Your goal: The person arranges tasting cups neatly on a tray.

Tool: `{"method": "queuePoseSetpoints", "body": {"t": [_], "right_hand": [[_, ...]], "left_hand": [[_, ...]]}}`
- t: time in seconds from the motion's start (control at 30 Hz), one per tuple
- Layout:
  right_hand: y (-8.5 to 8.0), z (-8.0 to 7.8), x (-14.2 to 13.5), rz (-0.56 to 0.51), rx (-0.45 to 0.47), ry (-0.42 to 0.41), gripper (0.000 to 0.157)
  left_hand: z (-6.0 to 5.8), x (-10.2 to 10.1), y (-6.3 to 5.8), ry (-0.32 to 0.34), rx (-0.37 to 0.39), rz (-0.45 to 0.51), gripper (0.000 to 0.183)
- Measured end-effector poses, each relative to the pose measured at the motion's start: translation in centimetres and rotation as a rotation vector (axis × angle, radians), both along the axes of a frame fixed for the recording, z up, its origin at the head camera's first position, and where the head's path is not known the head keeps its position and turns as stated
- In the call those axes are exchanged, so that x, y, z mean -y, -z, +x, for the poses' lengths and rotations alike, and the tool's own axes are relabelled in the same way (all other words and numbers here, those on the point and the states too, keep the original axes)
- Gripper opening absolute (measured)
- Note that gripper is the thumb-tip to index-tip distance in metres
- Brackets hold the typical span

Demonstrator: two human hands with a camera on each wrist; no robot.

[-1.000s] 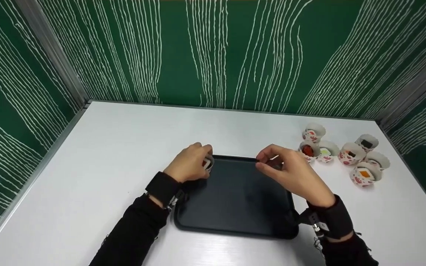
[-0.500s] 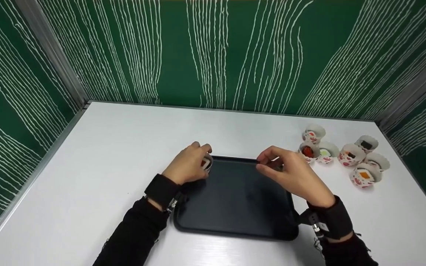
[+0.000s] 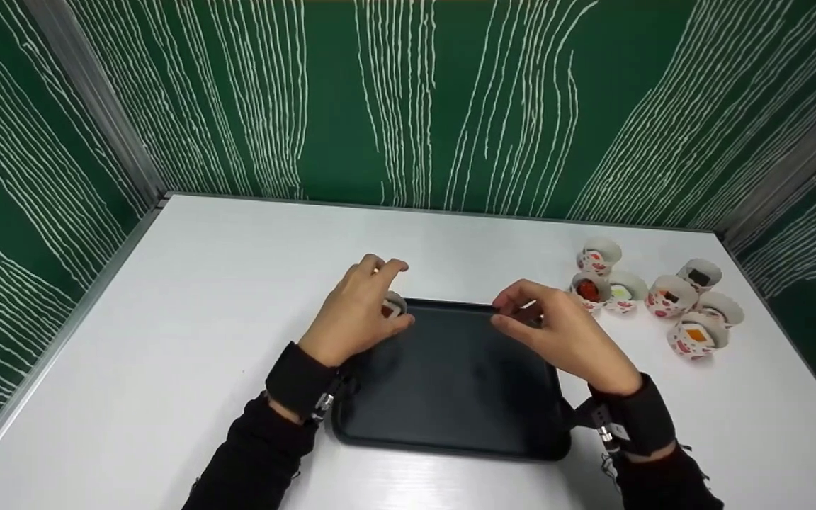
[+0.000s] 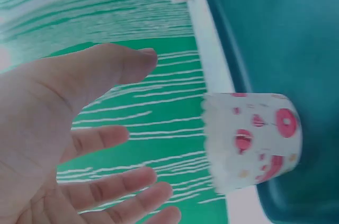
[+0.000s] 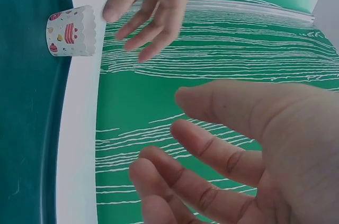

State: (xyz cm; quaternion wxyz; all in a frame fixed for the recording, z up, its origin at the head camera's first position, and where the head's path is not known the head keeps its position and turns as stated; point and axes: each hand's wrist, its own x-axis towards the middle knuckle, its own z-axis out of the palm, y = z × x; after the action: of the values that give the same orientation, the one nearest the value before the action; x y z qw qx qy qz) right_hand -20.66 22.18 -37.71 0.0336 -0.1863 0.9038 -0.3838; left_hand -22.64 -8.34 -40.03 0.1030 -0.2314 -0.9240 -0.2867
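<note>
Where the dark tray reaches its far-left corner, one printed cup: upright, axis vertical, mouth upward, something white and reddish inside, too small to name. Whether its base sits wholly within the tray's edge, I cannot tell.

Left hand: the nearer one, just above the cup and apart from it; thumb and fingers spread, nothing between them. The cup lies straight out past those fingertips.

Right hand: over the far-right part, well apart from the cup; fingers loosely bent, a gap to the thumb, nothing in it.

Seven similar cups: on the white table, right of the right hand, grouped three and four.

Markings: pink-red doughnut and cake pictures; no brand, label or writing legible to me.
</note>
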Motion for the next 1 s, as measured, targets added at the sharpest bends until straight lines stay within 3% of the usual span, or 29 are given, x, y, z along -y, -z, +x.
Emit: {"method": "queuePoseSetpoints", "body": {"t": [0.27,0.5,0.77,1.0], "right_hand": [[-0.4,-0.2,-1.5,0.035,-0.044,0.047,0.018],[-0.5,0.0,-4.9,0.072,-0.1,0.133,0.029],[0.2,0.3,-9.8,0.17,-0.066,0.238,0.039],[1.3,0.3,-13.8,0.246,-0.043,0.317,0.049]], "left_hand": [[1.4,-0.2,-1.8,-0.005,-0.098,0.03,0.066],[2.4,-0.2,-2.8,-0.005,-0.15,0.035,0.067],[2.8,-0.1,-3.1,0.01,-0.195,0.036,0.064],[2.9,-0.3,-3.2,0.031,-0.173,0.038,0.063]]}}
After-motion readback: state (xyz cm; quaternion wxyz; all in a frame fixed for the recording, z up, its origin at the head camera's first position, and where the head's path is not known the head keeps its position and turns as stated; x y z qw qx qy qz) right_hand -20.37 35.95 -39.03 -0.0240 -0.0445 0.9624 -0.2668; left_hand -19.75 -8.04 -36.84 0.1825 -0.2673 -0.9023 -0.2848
